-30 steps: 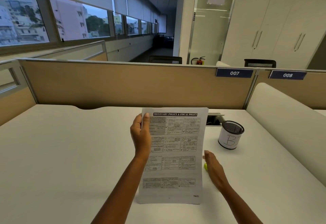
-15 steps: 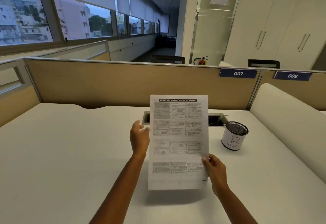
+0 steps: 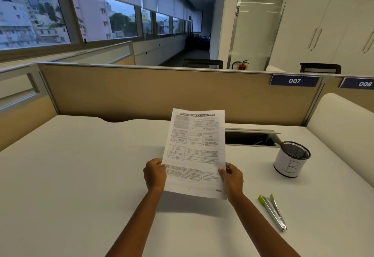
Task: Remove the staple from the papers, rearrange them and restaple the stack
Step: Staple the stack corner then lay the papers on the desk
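Note:
A printed paper stack [image 3: 195, 151] headed "Monetary Policy & Fiscal Policy" is held upright above the white desk [image 3: 81, 176], tilted slightly left. My left hand [image 3: 154, 175] grips its lower left edge and my right hand [image 3: 232, 178] grips its lower right edge. A silver stapler [image 3: 272, 211] with a yellow-green tip lies flat on the desk to the right of my right forearm, apart from both hands. No staple is visible on the sheets.
A black mesh pen cup [image 3: 291, 158] with a white label marked "B" stands at the right. Behind the papers is an open cable slot [image 3: 251, 138] in the desk. Tan partition panels [image 3: 141, 95] close the back and left; a white divider [image 3: 344, 121] bounds the right.
The papers rose off the desk. My right hand took the lower right edge, and my left hand slid down from the upper left to the lower left edge. The stapler is now uncovered.

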Demonstrator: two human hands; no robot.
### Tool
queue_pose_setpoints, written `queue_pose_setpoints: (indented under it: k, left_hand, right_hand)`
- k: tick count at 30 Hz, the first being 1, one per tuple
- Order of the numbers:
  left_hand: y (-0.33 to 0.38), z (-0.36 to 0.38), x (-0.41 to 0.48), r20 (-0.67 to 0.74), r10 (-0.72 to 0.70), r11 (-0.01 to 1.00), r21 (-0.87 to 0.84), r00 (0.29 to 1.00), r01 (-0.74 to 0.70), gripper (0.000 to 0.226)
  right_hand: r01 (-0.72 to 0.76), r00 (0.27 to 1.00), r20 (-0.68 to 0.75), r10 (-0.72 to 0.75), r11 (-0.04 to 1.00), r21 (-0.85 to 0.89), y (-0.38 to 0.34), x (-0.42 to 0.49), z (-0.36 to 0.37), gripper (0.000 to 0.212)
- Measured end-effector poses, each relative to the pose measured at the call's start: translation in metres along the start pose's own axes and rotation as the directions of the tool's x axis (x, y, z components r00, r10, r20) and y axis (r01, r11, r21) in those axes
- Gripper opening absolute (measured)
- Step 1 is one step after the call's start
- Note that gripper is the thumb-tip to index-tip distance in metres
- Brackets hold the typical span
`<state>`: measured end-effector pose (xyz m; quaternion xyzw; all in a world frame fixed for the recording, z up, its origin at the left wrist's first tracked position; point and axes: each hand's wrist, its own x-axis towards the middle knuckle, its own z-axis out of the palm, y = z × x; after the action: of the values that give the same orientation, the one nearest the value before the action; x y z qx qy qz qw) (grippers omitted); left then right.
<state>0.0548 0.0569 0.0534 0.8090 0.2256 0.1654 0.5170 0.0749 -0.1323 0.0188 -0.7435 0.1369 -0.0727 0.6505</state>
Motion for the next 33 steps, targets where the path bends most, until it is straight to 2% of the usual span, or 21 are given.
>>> queue_pose_setpoints:
  k: [8,19,24,28,33]
  left_hand:
    - [-0.023,-0.022,0.055,-0.117,-0.04,0.998,0.044,0.992,0.045,0.016]
    - [-0.059,-0.039,0.123,-0.191,-0.056,0.992,0.099,0.98,0.076,0.018]
    - [-0.073,-0.041,0.151,-0.211,-0.051,0.989,0.125,0.976,0.079,0.023]
    - [-0.088,-0.038,0.161,-0.181,-0.017,0.98,0.192,0.983,0.052,0.028]
    - [-0.101,-0.03,0.164,-0.107,-0.035,0.952,0.298,0.994,0.065,0.023]
  right_hand:
    - [0.04,0.99,0.138,-0.017,0.985,-0.166,-0.01,0.017,0.079,0.023]
    - [-0.001,0.983,0.175,0.051,0.962,-0.271,-0.002,0.044,0.161,0.025]
    - [0.038,0.977,0.211,0.037,0.939,-0.341,0.006,0.056,0.182,0.023]
    - [0.108,0.975,0.221,-0.014,0.9,-0.423,0.011,0.059,0.189,0.028]
    - [0.201,0.968,0.243,-0.068,0.789,-0.581,0.014,0.064,0.189,0.041]
